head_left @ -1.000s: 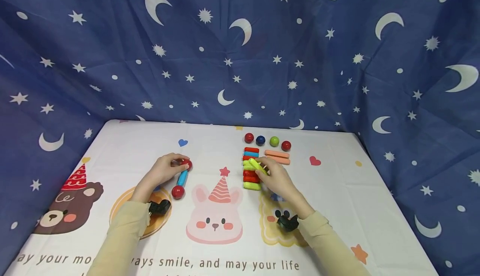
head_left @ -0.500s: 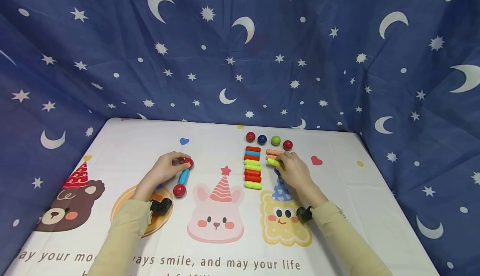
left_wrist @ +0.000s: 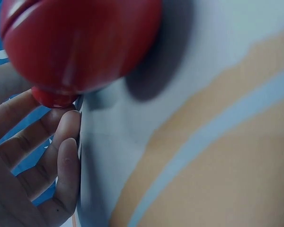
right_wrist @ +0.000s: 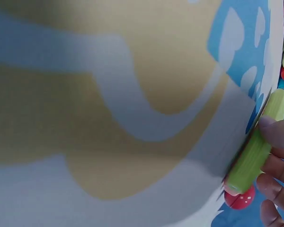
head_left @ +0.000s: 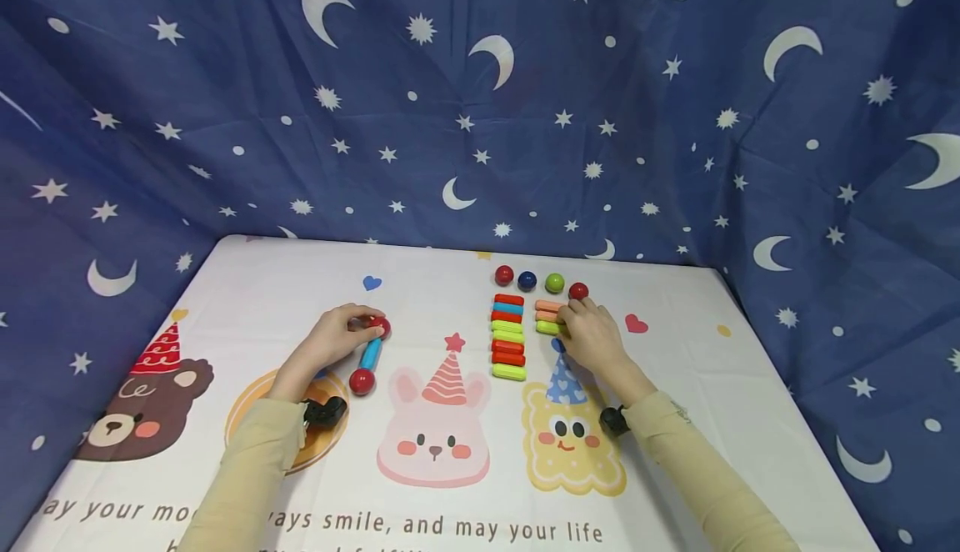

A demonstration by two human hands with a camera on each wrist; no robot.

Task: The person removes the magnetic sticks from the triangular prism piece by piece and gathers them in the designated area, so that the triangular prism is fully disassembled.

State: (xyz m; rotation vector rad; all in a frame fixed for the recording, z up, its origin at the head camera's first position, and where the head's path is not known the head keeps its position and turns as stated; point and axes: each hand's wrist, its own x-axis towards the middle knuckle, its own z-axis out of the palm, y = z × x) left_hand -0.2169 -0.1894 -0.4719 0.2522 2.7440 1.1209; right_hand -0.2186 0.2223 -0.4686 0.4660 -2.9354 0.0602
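Note:
At the left of the table, my left hand (head_left: pixel 333 342) pinches the far red ball (head_left: pixel 382 327) on a blue rod (head_left: pixel 370 353). A second red ball (head_left: pixel 362 382) sits at the rod's near end and looms large in the left wrist view. My right hand (head_left: pixel 596 339) is at the lower end of a short stack of rods, with thumb and fingers on a yellow-green rod (right_wrist: pixel 255 151) that lies on the cloth. Directly beyond that rod are salmon-coloured rods (head_left: pixel 549 306), partly covered by my fingers.
A column of red, blue and yellow-green rods (head_left: pixel 508 348) lies left of my right hand. Behind stand several loose balls: red (head_left: pixel 504 274), dark blue (head_left: pixel 527 280), green (head_left: pixel 554 283), and another red one (head_left: pixel 578 291). A blue starry curtain (head_left: pixel 420 118) rises behind the printed white tablecloth (head_left: pixel 675 419).
My right hand has carried the yellow-green rod rightward from above the column and lowered it beside the salmon rods. My left hand has stayed on the red ball.

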